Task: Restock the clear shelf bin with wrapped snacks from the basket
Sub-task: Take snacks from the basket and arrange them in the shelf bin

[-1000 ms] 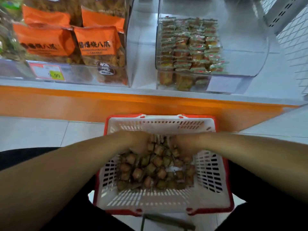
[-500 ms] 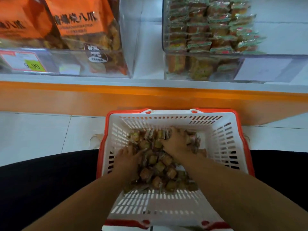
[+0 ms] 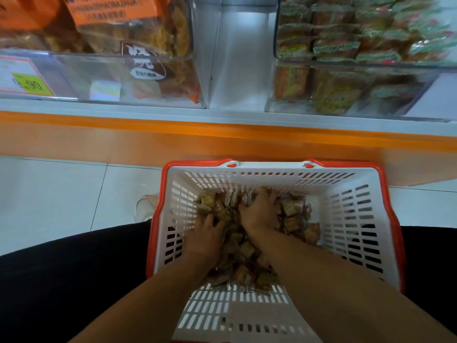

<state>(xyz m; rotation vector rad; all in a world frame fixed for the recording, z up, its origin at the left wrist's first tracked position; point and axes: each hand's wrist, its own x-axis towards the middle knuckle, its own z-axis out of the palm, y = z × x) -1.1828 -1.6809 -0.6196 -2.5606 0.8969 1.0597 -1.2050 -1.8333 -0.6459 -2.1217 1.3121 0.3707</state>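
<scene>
1. Both hands are down inside the basket (image 3: 356, 219); left hand (image 3: 204, 240) lies palm-down on the near left of the pile of wrapped snacks (image 3: 247, 251), its fingers bent and dug in among the wrappers; right hand (image 3: 261, 212) sits further back on the pile, fingers curled over a cluster of packets and partly buried, so how many it grips cannot be told
2. Basket is white slotted plastic with a red rim, resting on the floor between black-clad legs (image 3: 74, 268); the snacks, small brownish squares in crinkled wrap, heap in its middle and far part
3. Clear shelf bin (image 3: 284, 58) stands on the shelf above right, holding rows of green-and-red wrapped packets; a second clear bin (image 3: 193, 70) at left holds orange bags (image 3: 111, 18), with a yellow price tag (image 3: 32, 82) on its front; an orange band (image 3: 222, 142) runs under the shelf edge
</scene>
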